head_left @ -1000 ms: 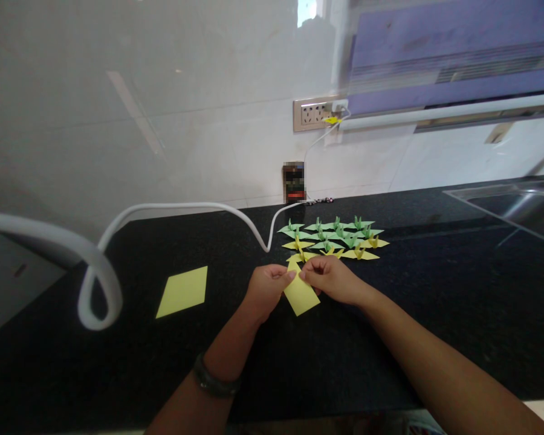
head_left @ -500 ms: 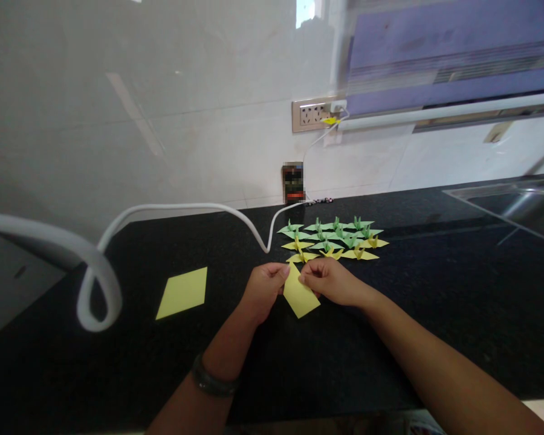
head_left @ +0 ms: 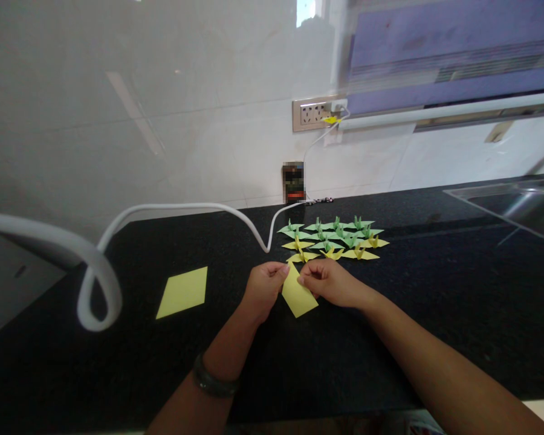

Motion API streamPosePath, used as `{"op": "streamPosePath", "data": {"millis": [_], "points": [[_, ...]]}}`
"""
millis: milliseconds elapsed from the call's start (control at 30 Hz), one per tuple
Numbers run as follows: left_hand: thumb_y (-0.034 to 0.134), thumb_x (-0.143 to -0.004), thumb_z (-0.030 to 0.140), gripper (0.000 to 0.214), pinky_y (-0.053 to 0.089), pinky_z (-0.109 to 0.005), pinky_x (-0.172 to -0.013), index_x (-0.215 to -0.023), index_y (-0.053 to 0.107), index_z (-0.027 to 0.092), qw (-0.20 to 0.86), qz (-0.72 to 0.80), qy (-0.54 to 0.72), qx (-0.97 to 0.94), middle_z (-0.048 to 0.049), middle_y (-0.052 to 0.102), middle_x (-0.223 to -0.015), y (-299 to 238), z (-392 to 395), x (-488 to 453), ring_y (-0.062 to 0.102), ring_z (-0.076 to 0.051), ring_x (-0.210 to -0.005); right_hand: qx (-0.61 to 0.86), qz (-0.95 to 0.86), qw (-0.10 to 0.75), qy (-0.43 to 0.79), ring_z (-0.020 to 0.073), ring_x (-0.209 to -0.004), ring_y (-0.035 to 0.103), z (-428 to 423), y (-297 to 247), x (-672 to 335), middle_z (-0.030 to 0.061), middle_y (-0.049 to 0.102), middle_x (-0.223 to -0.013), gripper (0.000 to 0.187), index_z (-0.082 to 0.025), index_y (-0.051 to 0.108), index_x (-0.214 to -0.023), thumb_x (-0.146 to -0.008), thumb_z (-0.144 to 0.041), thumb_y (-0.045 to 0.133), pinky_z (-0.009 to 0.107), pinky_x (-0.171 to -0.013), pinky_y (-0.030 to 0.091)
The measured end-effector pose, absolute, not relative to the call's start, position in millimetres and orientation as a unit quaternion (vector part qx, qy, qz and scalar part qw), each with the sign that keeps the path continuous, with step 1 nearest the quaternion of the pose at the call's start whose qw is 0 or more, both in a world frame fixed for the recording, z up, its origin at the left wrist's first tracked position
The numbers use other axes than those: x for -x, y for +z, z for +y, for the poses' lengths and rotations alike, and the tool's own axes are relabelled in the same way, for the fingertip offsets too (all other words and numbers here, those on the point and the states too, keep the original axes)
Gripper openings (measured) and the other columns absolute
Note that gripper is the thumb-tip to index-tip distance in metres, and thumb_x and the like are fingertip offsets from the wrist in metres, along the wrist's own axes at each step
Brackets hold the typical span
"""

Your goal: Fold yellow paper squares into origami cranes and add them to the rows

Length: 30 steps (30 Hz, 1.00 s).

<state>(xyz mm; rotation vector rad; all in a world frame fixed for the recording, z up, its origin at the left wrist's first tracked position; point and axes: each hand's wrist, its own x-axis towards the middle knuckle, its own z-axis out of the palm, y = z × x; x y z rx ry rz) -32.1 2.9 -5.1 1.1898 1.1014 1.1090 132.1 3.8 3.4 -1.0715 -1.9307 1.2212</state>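
Between my two hands is a yellow sheet of origami paper [head_left: 299,296], folded into a narrow kite-like shape with its point away from me. My left hand [head_left: 266,289] pinches its upper left edge between thumb and fingers. On the other side, my right hand [head_left: 329,281] is closed on the right edge, its thumb and forefinger near the upper part. Just beyond the hands stand several folded paper cranes in rows, green cranes [head_left: 339,232] mostly behind and yellow cranes [head_left: 360,254] in front and at the right. A flat yellow sheet [head_left: 184,292] lies to the left.
A thick white cable [head_left: 176,206] loops across the left of the black countertop [head_left: 353,368]. Against the wall stands a small dark pixelated object [head_left: 294,182], below a socket panel [head_left: 306,115] with a plugged-in charger. A metal sink [head_left: 526,202] is at the right.
The folded yellow paper has shifted very slightly left, along with the right hand's fingertips. Both hands keep their hold; the cranes and the flat sheet stay put.
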Motion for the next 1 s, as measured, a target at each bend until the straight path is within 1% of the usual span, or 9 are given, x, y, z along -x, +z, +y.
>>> {"op": "streamPosePath", "data": {"millis": [400, 633, 900, 1000], "points": [[0.061, -0.064, 0.036, 0.025, 0.036, -0.020, -0.045, -0.069, 0.058, 0.011, 0.555, 0.466, 0.472, -0.501, -0.0001, 0.056, -0.054, -2.2, 1.5, 31.4, 0.047, -0.008, -0.046, 0.418, -0.762, 0.303, 0.390, 0.0068, -0.050, 0.042, 3.0, 4.2, -131.3, -0.0026, 0.046, -0.055, 0.022, -0.014, 0.052, -0.068, -0.079, -0.032, 0.044, 0.018, -0.044, 0.030], [0.059, -0.065, 0.037, 0.026, 0.036, -0.019, -0.044, -0.069, 0.057, 0.011, 0.537, 0.483, 0.478, -0.500, 0.0000, 0.055, -0.054, -2.5, 1.7, 29.6, 0.046, -0.008, -0.045, 0.420, -0.755, 0.314, 0.394, 0.0066, -0.048, 0.040, 2.4, 2.9, -129.1, -0.0028, 0.045, -0.054, 0.023, -0.014, 0.052, -0.068, -0.078, -0.033, 0.044, 0.018, -0.043, 0.029], [0.062, -0.061, 0.034, 0.022, 0.036, -0.021, -0.044, -0.066, 0.060, 0.012, 0.504, 0.506, 0.507, -0.482, 0.0000, 0.057, -0.052, 1.3, -1.6, 27.3, 0.047, -0.009, -0.045, 0.425, -0.743, 0.328, 0.399, 0.0069, -0.048, 0.040, 0.9, 2.3, -127.7, -0.0022, 0.047, -0.055, 0.021, -0.015, 0.053, -0.067, -0.077, -0.032, 0.046, 0.018, -0.043, 0.030], [0.063, -0.060, 0.033, 0.022, 0.037, -0.021, -0.045, -0.067, 0.062, 0.013, 0.519, 0.501, 0.522, -0.455, 0.0001, 0.058, -0.053, 0.5, -1.6, 26.9, 0.049, -0.010, -0.045, 0.424, -0.742, 0.328, 0.402, 0.0067, -0.047, 0.039, 0.8, 3.1, -127.5, -0.0026, 0.046, -0.054, 0.022, -0.015, 0.052, -0.066, -0.077, -0.033, 0.046, 0.018, -0.043, 0.029]]}}
